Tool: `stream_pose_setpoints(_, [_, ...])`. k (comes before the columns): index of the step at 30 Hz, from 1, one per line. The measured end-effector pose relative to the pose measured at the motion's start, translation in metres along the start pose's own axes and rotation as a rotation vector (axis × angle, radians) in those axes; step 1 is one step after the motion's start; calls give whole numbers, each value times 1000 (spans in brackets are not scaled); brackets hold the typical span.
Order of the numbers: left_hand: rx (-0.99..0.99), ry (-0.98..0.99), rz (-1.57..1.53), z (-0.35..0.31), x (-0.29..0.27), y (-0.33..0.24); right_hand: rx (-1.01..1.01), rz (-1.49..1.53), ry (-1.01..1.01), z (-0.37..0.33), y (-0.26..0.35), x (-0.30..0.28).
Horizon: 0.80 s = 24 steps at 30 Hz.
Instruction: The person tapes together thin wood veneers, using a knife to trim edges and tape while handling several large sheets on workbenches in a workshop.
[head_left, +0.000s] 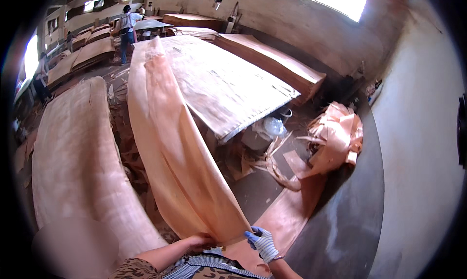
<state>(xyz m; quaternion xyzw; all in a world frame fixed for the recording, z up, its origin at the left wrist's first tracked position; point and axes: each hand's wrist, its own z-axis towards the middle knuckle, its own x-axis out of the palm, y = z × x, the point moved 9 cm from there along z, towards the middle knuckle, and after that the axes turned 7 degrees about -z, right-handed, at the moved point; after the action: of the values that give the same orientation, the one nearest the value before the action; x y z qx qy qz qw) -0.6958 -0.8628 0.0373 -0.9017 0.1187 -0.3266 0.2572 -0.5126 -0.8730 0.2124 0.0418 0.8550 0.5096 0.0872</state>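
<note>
A long, thin sheet of orange-brown wood veneer (pixel 182 152) stretches from my body toward the far end of a pale worktable. My bare left hand (pixel 202 241) grips its near end at the left corner, with the fingertips partly hidden by the sheet. At the right corner, my right hand (pixel 262 242), in a white and blue striped glove, pinches the edge. The sheet sags and folds lengthwise between my hands and the table, and its far end lies along the table's left side. Another veneer strip (pixel 292 216) lies on the floor beneath and beyond my right hand.
A tall veneer stack (pixel 80 147) stands at my left. The worktable (pixel 228 79) is ahead, with another stack (pixel 277 60) behind it. Crumpled veneer scraps (pixel 335 138) heap on the floor at right, near a white wall (pixel 418 133). A person (pixel 127 28) stands far left.
</note>
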Motion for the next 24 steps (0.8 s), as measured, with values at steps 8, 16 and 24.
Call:
stream_pose_setpoints(8, [97, 135, 383, 198, 79, -175, -52, -109, -103, 174, 89, -151])
stream_pose_setpoints(16, [72, 118, 494, 363, 153, -323, -174, -231, -109, 324, 185, -286])
stream_pose_setpoints(24, [272, -34, 40, 518, 144, -417, -200, -177, 11, 540, 255, -399])
